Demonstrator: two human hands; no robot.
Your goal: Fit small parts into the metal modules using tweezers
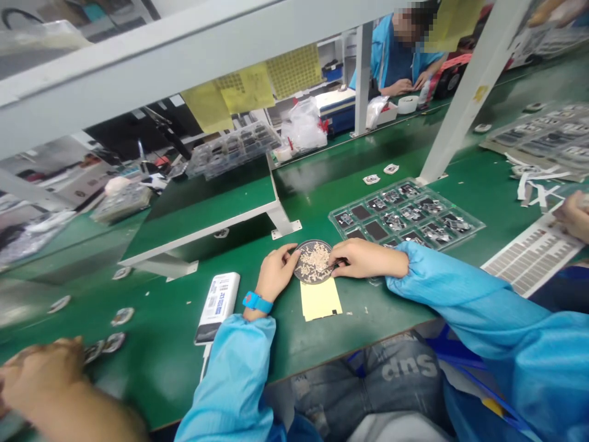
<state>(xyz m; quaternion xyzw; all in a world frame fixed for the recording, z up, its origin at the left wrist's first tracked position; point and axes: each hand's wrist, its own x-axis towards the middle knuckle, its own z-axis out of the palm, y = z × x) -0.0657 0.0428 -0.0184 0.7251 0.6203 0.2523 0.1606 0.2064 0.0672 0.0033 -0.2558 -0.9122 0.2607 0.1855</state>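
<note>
A round dark mesh dish (313, 261) heaped with small pale pieces sits on the green bench top (156, 362). My left hand (276, 273), with a blue wristband (257, 301) and pale blue sleeve, grips the dish's left rim. My right hand (363, 258) reaches over its right side, fingertips at the pile; the fingers hide whatever they may hold. Beneath the dish lies a yellow sheet (321, 299). A clear tray (405, 215) of dark square parts stands just beyond my right hand.
A white labelled box (218, 305) lies left of my left hand. Co-workers' hands (41, 380) (573, 215) intrude at both sides, near loose parts and a printed white sheet (534, 255). A grey shelf frame (165, 73) on posts crosses above; a co-worker (396, 55) sits opposite.
</note>
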